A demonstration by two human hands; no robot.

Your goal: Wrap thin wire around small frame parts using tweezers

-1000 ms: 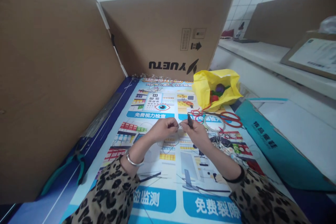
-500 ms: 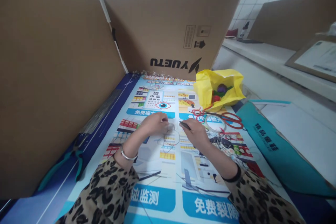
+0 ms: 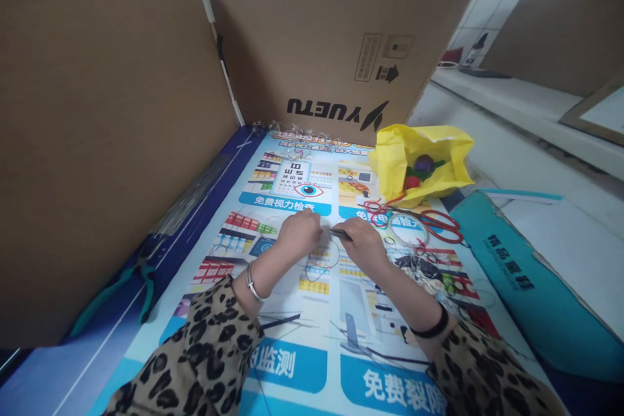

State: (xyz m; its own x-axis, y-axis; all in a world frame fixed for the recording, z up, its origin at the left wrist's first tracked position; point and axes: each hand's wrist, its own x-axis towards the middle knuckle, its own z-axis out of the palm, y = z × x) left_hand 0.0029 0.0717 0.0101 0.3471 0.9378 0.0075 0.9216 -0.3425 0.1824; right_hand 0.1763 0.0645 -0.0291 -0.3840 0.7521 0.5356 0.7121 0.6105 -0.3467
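My left hand [image 3: 301,234] is closed in a pinch at the middle of the printed sheet. A loop of thin wire [image 3: 337,253] hangs below its fingertips, and a bit of red shows on it. Just to the right, my right hand [image 3: 364,244] is wrapped round a small dark pointed tool [image 3: 340,234], its tip aimed at the left fingertips. The tool's exact kind cannot be made out. The two hands are close together but apart. Loose wire strands [image 3: 280,322] and dark strips lie on the sheet nearer to me.
Red-handled scissors [image 3: 441,226] and a roll of clear tape [image 3: 409,229] lie to the right, before a yellow bag [image 3: 390,143] of coloured yarn. Teal-handled pliers [image 3: 146,289] and a bundle of wires [image 3: 188,198] lie left. Cardboard [image 3: 292,32] and a teal box [image 3: 517,286] stand around.
My left hand has moved right, closer to the right hand and the tool tip. The right hand keeps its hold on the tool. The whole view has shifted slightly.
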